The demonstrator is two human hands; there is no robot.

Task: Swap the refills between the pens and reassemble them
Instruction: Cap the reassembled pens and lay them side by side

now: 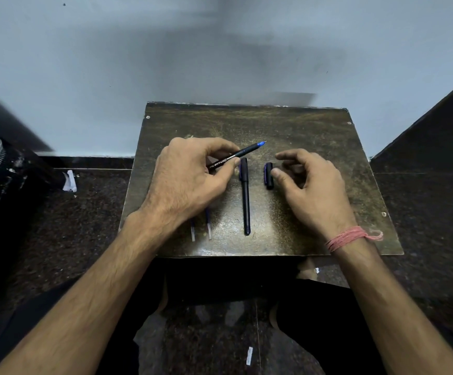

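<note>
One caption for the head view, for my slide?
Left hand holds uncapped pen; right hand touches its cap.

Brightness: dim and even, with cool grey tones.
Glare: soft sheen on the table [247, 244] just nearer the viewer than the left hand [190, 182] gripping the uncapped pen [236, 155].
Shadow: broad smudge on the wall [247, 63] beyond the grip.
Blur: streaking along the far-left margin.
Distortion: wide-angle stretching of forearms toward the lower corners.

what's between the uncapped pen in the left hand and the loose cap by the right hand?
Head view: a capped black pen lies on the table between the uncapped pen gripped by the left hand and the loose cap beside the right hand.
</note>
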